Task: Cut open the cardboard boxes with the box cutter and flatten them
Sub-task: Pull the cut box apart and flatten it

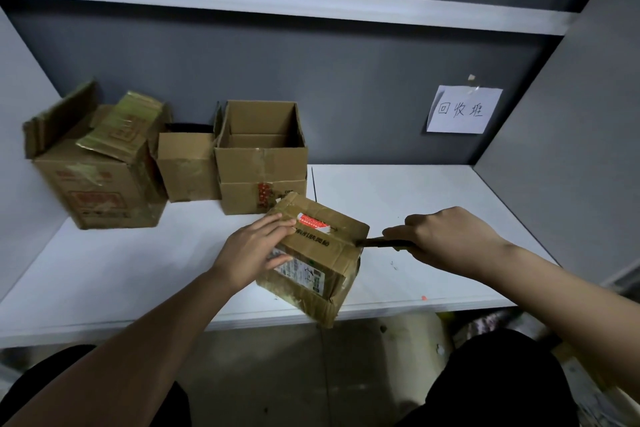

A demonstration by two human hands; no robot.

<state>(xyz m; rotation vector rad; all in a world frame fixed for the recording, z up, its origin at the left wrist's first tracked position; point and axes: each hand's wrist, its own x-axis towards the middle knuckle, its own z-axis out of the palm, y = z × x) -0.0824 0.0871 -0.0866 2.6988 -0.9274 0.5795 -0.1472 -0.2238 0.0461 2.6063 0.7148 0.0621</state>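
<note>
A taped, closed cardboard box [317, 253] with labels sits near the front edge of the white table [415, 204], one corner past the edge. My left hand [254, 251] holds its left side, fingers on the top and thumb on the side face. My right hand [446, 239] grips the dark box cutter [375, 242], whose tip meets the box's top right edge. Behind stand three opened boxes: a large printed one [100, 184] at the left, a small one [188, 166] and a taller one [261, 163].
A dark back wall carries a white paper sign [462, 109] at the right. A white shelf [277, 0] runs above. Grey side panels close in the table left and right. Below the table edge are my dark-clothed legs and clutter on the floor.
</note>
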